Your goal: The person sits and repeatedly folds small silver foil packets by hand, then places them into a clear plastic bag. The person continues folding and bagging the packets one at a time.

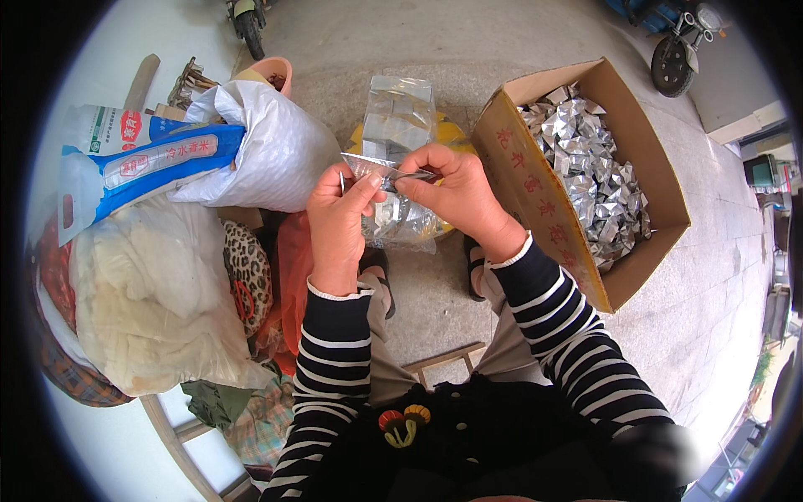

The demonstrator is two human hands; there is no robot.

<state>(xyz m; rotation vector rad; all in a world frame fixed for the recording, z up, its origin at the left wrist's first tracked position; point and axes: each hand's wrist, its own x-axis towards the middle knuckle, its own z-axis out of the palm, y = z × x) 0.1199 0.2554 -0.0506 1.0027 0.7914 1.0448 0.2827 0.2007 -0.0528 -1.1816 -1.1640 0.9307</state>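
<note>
Both hands hold a silver foil paper piece (371, 167), partly folded, in front of me. My left hand (345, 204) grips its left side between thumb and fingers. My right hand (442, 182) pinches its right end. Beyond and below the hands, a stack of silver foil sheets (399, 116) in clear plastic wrap rests on something yellow. To the right stands an open cardboard box (649, 157) holding many folded silver foil pieces (580, 150).
At left are a white woven sack (276, 138), a blue and white rice bag (163, 160), a plastic bag of pale stuffing (157, 295), a leopard-print cushion (248, 273) and a red plastic bag (295, 276). A pink bucket (282, 72) stands behind. Parts of two-wheeled vehicles show at the top.
</note>
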